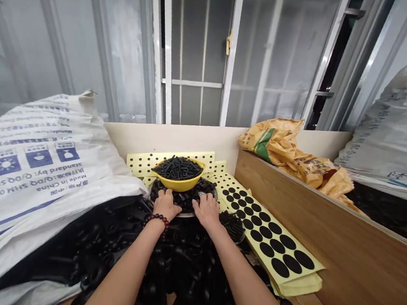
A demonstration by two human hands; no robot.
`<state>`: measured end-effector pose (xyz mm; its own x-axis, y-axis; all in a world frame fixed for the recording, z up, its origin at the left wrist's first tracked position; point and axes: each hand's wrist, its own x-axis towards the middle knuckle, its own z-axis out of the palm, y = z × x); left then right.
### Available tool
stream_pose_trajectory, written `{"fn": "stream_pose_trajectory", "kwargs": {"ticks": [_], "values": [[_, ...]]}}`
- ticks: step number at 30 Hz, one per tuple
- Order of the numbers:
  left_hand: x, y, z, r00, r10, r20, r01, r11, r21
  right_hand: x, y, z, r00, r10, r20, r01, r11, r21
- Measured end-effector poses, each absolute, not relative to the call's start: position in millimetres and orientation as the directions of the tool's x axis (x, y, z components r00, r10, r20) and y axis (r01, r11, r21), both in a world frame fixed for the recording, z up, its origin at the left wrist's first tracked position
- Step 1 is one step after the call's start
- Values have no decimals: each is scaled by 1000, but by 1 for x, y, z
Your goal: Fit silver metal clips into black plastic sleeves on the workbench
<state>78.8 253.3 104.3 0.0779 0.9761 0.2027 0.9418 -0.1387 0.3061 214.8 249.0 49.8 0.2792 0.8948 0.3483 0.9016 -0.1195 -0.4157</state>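
Heap: a broad pile of glossy black moulded parts [183, 271] spreads in front of the round yellow plastic bowl [178, 185], right up under the forearms.
Left wrist: a dark red beaded bracelet [158, 218] circles it, in front of the bowl.
Left hand: here it is, the left hand [167, 206], just in front of the bowl's left side, palm down; its fingertips are hidden, so I cannot tell whether it pinches anything.
Right hand: and the right hand [206, 211] sits to the bowl's front right, fingers bent down over black parts, thumb apart; whether it grips one, I cannot tell.
Tray: both hands reach a round metal tray [186, 215] beneath the bowl, loaded with loose black parts [184, 201].
Bowl: full of thin ridged black pieces [179, 168], heaped above its rim.
Sheets: pale yellow paper sheets with black discs [270, 237] run from beside the bowl toward its front right.
Sack: a white printed woven sack [45, 165] slumps left of the bowl.
Board: a brown wood-grain panel [311, 232] stands right of the bowl, a crumpled orange-yellow sack [280, 146] over its top.
Window: a barred sliding window [250, 55] rises behind the bowl.
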Motion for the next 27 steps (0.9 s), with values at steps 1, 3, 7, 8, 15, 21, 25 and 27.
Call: {"fn": "stream_pose_trajectory", "kwargs": {"ticks": [1, 3, 7, 8, 15, 21, 25, 27], "values": [[80, 252, 104, 84, 975, 205, 938, -147, 314, 215, 249, 50, 273, 895, 353, 905, -113, -411], [82, 250, 103, 94, 973, 210, 931, -161, 326, 216, 250, 51, 259, 896, 361, 908, -99, -406], [83, 248, 103, 101, 973, 208, 923, -170, 346, 214, 251, 50, 258, 895, 365, 906, -92, -414], [83, 248, 102, 100, 973, 207, 921, -169, 350, 213, 252, 50, 259, 894, 366, 904, -91, -417], [94, 250, 95, 137, 962, 236, 903, -219, 369, 207, 251, 52, 237, 890, 390, 907, -59, -417], [113, 248, 90, 200, 951, 236, 863, -285, 416, 209, 253, 50, 228, 893, 388, 899, -41, -436], [118, 254, 91, 200, 954, 222, 825, -286, 488, 209, 255, 53, 245, 889, 386, 876, -32, -481], [119, 257, 90, 190, 957, 218, 795, -281, 538, 209, 255, 55, 247, 886, 392, 858, -12, -513]]}}
